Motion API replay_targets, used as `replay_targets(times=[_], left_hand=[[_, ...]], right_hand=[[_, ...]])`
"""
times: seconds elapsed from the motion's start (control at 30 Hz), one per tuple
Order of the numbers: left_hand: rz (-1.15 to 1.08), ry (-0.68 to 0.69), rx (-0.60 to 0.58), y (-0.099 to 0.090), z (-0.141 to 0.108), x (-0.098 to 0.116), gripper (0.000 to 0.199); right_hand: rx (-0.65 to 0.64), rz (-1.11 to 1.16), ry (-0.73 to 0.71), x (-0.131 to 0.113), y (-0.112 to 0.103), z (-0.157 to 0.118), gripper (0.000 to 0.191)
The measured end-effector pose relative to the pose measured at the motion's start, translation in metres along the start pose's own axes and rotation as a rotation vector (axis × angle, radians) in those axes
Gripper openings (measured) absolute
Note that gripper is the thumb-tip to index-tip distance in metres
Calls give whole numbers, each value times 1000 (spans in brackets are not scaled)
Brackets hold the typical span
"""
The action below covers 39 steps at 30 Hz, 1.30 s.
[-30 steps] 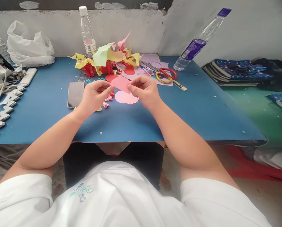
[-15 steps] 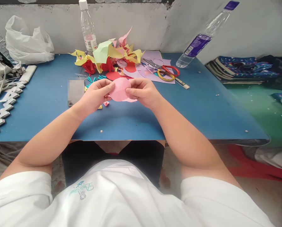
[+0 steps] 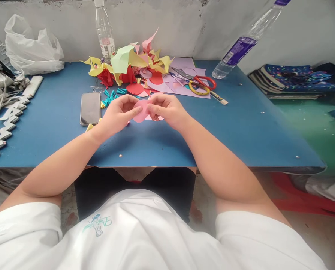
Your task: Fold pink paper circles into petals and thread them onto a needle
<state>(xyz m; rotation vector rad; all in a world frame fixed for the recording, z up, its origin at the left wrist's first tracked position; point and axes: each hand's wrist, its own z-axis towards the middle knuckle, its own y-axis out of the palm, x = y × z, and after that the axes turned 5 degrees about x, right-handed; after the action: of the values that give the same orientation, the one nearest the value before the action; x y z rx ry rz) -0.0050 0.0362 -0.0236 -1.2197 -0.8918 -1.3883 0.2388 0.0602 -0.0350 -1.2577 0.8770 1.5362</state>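
A pink paper circle (image 3: 139,116) is held up over the table, its right part covered by fingers. My left hand (image 3: 121,112) pinches its left side between thumb and fingers. My right hand (image 3: 169,110) closes on its right edge, thumb nearly meeting the other thumb. Another pale pink piece of paper shows just beneath my right hand. Behind the hands lie red paper circles (image 3: 134,89) and small rolled teal paper cones (image 3: 110,98). A phone (image 3: 90,108) rests left of my left hand.
Crumpled yellow, green and red paper scraps (image 3: 128,62) pile up at the back. Scissors (image 3: 199,84) and a utility knife (image 3: 220,99) lie on purple paper (image 3: 181,87). Two bottles, one clear (image 3: 105,33) and one purple-labelled (image 3: 237,52), stand near the wall; a plastic bag (image 3: 34,48) sits back left.
The pink circle, earlier facing me nearly whole, is now turned or bent, with its right side behind my fingers. Both hands have come closer together.
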Motion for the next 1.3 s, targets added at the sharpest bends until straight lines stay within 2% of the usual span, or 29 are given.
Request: replay_targets(times=[0.13,0.3,0.47,0.53,0.67,0.77,1.1,1.3], left_hand=[[29,41,-36,1,-2,0,51],[116,140,-116,-1,3,-13,62],[245,228,-76,0,5,-23,25],[273,236,-69,0,5,-23,20],[310,249,-71,-3,5,-17,25],[310,254,-72,-3,5,-15,25],[209,203,-36,-2,6,-16,26],[96,94,17,-8,12,-22,53]], right_hand=[[-5,-50,0,3,0,1,80],[28,58,44,5,0,1,75],[40,99,62,7,0,1,70],[39,86,30,9,1,1,72],[55,37,-43,12,3,1,77],[39,0,-44,10,1,0,80],[53,-33,92,8,-6,1,84],[58,-11,94,14,-10,5,86]])
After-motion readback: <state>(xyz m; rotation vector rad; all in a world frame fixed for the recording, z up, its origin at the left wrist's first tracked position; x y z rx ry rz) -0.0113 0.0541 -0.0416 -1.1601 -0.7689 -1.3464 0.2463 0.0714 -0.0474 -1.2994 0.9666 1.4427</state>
